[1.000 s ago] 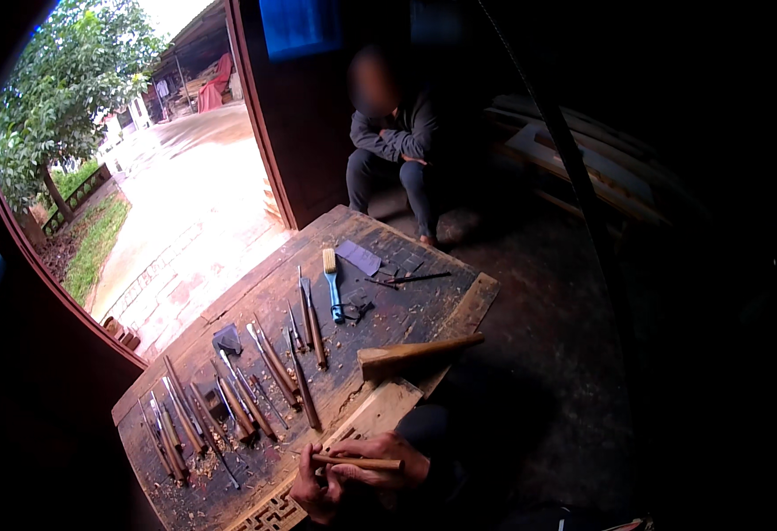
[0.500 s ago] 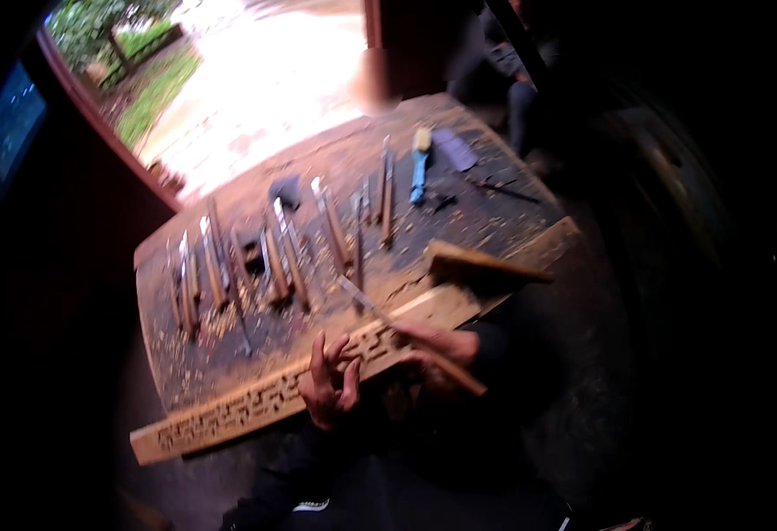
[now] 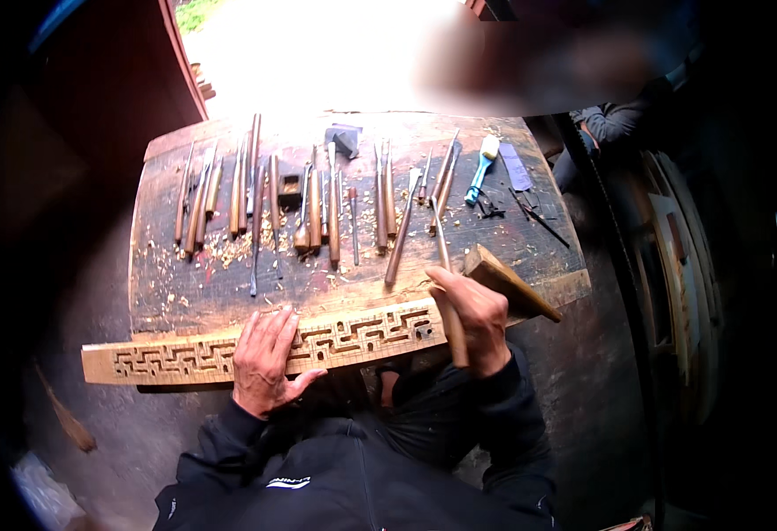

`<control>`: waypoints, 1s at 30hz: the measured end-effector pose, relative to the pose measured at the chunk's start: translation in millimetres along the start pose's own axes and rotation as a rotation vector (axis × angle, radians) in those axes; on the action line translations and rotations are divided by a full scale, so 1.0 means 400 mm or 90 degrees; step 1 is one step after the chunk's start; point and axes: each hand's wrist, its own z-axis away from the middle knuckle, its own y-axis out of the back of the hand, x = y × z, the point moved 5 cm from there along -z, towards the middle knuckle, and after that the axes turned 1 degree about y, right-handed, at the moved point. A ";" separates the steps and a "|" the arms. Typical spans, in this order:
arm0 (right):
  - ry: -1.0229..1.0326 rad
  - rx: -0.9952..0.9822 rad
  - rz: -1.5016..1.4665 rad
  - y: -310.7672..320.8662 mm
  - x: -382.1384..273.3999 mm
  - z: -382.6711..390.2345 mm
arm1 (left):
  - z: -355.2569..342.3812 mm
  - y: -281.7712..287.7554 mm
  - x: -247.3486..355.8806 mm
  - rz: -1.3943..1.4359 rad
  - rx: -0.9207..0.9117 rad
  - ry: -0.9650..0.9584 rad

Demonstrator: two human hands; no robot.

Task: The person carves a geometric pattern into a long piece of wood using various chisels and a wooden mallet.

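Observation:
My left hand (image 3: 266,358) lies on a long carved board (image 3: 366,335) along the workbench's near edge, fingers stretched over its maze-like fretwork and thumb out to the side. My right hand (image 3: 477,314) grips a wooden-handled chisel (image 3: 455,341) at the board's right end, its thin shaft pointing toward the rows of tools. Just right of that hand rests a dark wooden block with a long tapered end (image 3: 517,288). Beyond lie several gouges and chisels (image 3: 331,221) among shavings, a small dark box (image 3: 289,188), a blue-handled brush (image 3: 481,173) and a purple strip (image 3: 514,166).
The workbench (image 3: 176,288) faces a bright doorway. A seated person (image 3: 614,124) in grey is at the upper right, partly hidden. Stacked boards (image 3: 672,283) stand along the right side. A broom (image 3: 74,425) and a plastic bag (image 3: 47,491) lie on the floor at lower left.
The view has swung down and round toward the bench. My hands have drawn apart: the left now lies flat on the carved board, the right has shifted to the board's right end with the chisel.

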 end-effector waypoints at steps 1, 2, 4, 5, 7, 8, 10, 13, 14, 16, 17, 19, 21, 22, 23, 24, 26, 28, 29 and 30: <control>0.049 -0.032 0.038 -0.021 -0.008 -0.030 | 0.002 -0.002 -0.004 0.012 -0.009 -0.001; 0.095 -0.083 0.096 -0.057 0.001 -0.049 | 0.003 -0.001 -0.007 0.015 -0.008 -0.001; 0.193 -0.139 0.215 -0.136 0.020 -0.094 | 0.004 0.000 -0.004 0.024 -0.008 -0.001; 0.223 -0.180 0.244 -0.184 0.028 -0.115 | 0.003 0.011 -0.009 0.009 0.009 0.000; 0.263 -0.176 0.345 -0.255 0.080 -0.125 | 0.002 0.005 -0.003 0.009 0.013 -0.007; 0.259 -0.214 0.364 -0.286 0.109 -0.120 | 0.010 0.000 -0.012 0.013 0.031 -0.002; 0.278 -0.262 0.485 -0.359 0.188 -0.107 | 0.031 0.007 -0.044 -0.005 0.066 0.007; 0.258 -0.260 0.402 -0.372 0.165 -0.149 | 0.096 0.062 -0.142 -0.051 0.133 0.059; 0.244 -0.278 0.403 -0.380 0.170 -0.152 | 0.110 0.087 -0.180 -0.077 0.152 0.075; 0.213 -0.311 0.411 -0.390 0.185 -0.160 | 0.156 0.135 -0.263 -0.115 0.182 0.173; 0.211 -0.307 0.400 -0.400 0.188 -0.166 | 0.180 0.171 -0.308 -0.085 0.209 0.222; 0.206 -0.302 0.382 -0.422 0.194 -0.171 | 0.249 0.221 -0.409 -0.144 0.233 0.338; 0.213 -0.297 0.421 -0.448 0.202 -0.160 | 0.324 0.261 -0.512 -0.168 0.254 0.419; 0.213 -0.285 0.420 -0.456 0.205 -0.157 | 0.363 0.281 -0.568 -0.198 0.257 0.447; 0.217 -0.266 0.401 -0.451 0.205 -0.156 | 0.401 0.304 -0.617 -0.228 0.261 0.478; 0.216 -0.247 0.387 -0.438 0.209 -0.152 | 0.422 0.318 -0.652 -0.237 0.265 0.507; 0.225 -0.198 0.345 -0.406 0.210 -0.154 | 0.463 0.351 -0.717 -0.332 0.248 0.561; 0.202 -0.128 0.297 -0.351 0.211 -0.160 | 0.500 0.358 -0.778 -0.364 0.267 0.602; 0.131 -0.122 0.268 -0.313 0.217 -0.168 | 0.527 0.371 -0.806 -0.373 0.270 0.614; 0.058 -0.111 0.239 -0.272 0.222 -0.173 | 0.551 0.389 -0.839 -0.382 0.274 0.626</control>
